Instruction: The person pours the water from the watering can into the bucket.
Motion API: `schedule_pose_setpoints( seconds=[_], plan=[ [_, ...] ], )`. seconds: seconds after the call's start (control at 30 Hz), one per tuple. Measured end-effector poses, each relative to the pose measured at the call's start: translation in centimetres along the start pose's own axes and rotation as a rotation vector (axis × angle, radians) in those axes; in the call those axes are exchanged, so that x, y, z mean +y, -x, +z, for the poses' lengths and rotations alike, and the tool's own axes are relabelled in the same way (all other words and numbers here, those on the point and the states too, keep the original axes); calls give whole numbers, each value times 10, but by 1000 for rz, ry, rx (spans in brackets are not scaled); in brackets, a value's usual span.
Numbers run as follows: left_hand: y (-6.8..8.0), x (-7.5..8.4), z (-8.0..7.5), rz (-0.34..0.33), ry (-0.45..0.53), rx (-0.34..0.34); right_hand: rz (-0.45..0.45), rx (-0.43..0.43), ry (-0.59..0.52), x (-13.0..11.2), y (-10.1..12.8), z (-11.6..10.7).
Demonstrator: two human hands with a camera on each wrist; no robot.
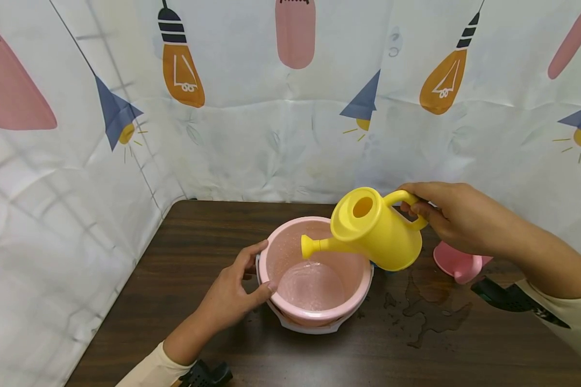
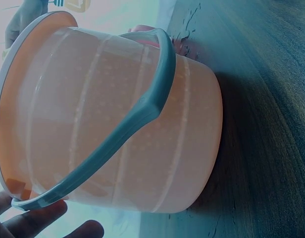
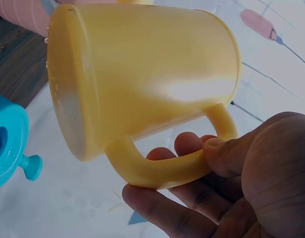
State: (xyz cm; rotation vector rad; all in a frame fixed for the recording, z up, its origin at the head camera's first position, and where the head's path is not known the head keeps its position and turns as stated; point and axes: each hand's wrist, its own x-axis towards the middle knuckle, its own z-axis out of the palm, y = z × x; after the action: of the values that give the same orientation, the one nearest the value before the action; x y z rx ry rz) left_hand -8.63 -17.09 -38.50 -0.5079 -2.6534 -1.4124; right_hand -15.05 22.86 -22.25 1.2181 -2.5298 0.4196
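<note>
In the head view a yellow watering can is held tilted over the right side of a pink bucket, its spout pointing left above the opening. My right hand grips the can's handle; in the right wrist view, fingers and thumb wrap that handle. On the bucket's left rim rests the thumb of my left hand, with the fingers along the outside, holding it. The bucket's pale carrying handle hangs down its side. Its inside bottom looks wet and shiny.
A pink plastic item lies on the dark wooden table under the right forearm. Spilled water spreads right of the bucket. A turquoise item with a small spout-like knob appears in the right wrist view. Patterned cloth hangs behind.
</note>
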Motion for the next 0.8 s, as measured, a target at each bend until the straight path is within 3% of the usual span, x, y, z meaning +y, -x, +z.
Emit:
schedule_pose_setpoints(
  seconds=[0.8],
  plan=[
    [-1,0,0,-23,10,-14,-9,-1,10,-1,-2,0]
  ],
)
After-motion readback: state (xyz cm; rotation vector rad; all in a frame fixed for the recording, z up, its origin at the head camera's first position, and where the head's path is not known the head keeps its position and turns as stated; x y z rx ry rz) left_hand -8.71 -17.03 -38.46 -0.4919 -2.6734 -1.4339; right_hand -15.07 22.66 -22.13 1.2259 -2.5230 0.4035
